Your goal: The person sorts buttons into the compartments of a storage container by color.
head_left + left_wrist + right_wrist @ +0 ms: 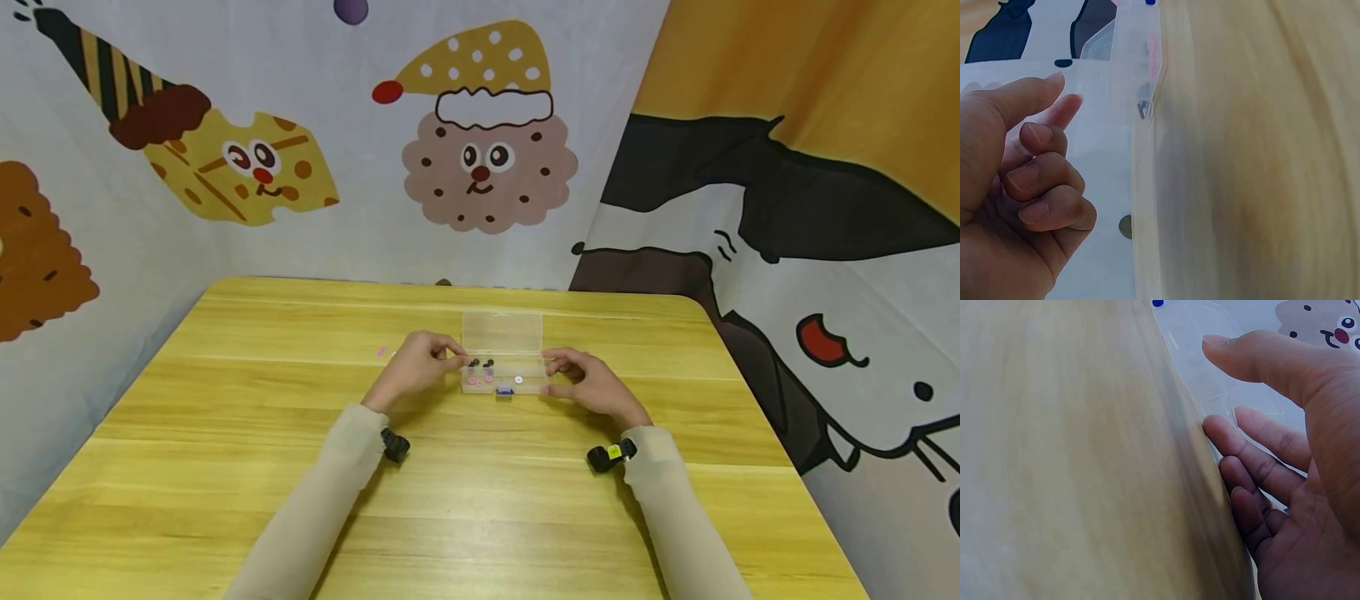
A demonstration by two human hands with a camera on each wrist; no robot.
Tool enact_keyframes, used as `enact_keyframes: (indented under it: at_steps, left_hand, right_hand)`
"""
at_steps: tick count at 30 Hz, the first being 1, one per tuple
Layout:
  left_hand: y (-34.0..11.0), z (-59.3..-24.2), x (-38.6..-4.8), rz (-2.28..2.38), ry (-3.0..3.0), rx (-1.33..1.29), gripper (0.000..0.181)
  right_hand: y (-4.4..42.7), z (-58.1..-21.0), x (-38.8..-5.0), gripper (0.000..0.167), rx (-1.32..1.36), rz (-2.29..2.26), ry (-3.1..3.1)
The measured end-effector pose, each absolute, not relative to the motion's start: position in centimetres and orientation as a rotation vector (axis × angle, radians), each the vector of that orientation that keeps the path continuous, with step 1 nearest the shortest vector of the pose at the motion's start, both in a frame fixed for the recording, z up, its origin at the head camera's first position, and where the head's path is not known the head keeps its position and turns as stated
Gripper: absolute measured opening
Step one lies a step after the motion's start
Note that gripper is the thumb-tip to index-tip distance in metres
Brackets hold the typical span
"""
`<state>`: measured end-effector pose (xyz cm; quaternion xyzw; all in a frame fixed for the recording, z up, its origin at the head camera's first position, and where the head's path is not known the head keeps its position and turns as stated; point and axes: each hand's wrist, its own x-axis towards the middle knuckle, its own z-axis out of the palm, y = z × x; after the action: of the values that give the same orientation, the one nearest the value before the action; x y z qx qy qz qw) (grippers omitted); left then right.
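Observation:
A clear plastic box lies on the table with its hinged lid raised at the back. Inside, small black pieces sit at the back left, with pink pieces in front of them. A small white ring lies further right. At the box's left end is my left hand; its thumb and index fingertips stand close together, with nothing visible between them, and the other fingers curl loosely. My right hand rests by the right end, thumb apart from its relaxed fingers.
Tiny pink bits lie on the wooden table left of the box. A blue latch marks the box's front. Behind the table hangs a printed curtain. Each wrist wears a small black camera.

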<state>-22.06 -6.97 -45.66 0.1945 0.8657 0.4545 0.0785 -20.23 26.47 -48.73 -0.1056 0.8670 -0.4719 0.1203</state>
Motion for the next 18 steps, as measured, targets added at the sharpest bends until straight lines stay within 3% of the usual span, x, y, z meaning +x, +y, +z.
enact_keyframes:
  at_steps: [9,18]
  left_hand:
    - [-8.2,-45.5,-22.2,1.293,2.662,0.507,0.017]
    - [-9.8,-45.3,-22.4,1.266,2.709,0.456,0.018]
  right_hand:
    - [26.1,-48.3,-20.0,0.063,-0.292,-1.348,2.547]
    - [25.1,-45.1,-18.4,0.060,-0.330,-1.349,2.538]
